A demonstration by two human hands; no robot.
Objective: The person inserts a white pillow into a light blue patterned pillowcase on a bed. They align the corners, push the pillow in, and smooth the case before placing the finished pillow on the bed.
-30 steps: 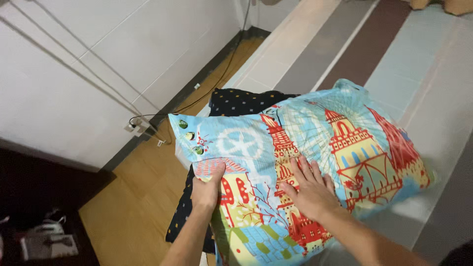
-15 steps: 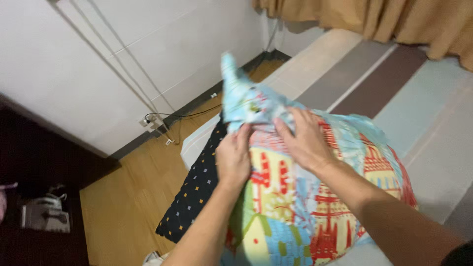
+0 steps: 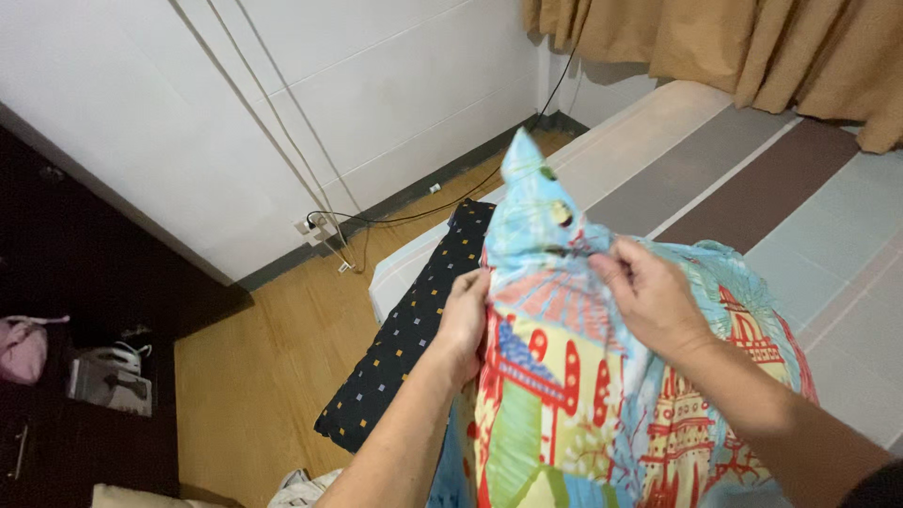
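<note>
A pillow in a bright blue, red and yellow patterned case [image 3: 583, 395] stands upright in front of me on the bed. My left hand [image 3: 466, 320] grips the case's left side near its top. My right hand [image 3: 649, 296] pinches the cloth on the right of the bunched open end. That end rises to a peak [image 3: 527, 202] with small round buttons showing. A dark blue pillow with small coloured squares [image 3: 404, 334] lies just left of the patterned one, by the bed's edge.
The bed has a sheet with wide beige, grey, brown and pale blue stripes [image 3: 743, 179]. Tan curtains [image 3: 752, 42] hang at the top right. A wooden floor [image 3: 263, 367], a wall socket with cables [image 3: 315, 226] and dark furniture [image 3: 75, 310] lie to the left.
The pillow went from lying flat under my hands to standing on end. Both hands moved up to its open end and gathered the cloth into a peak. My view tilted up toward the curtains.
</note>
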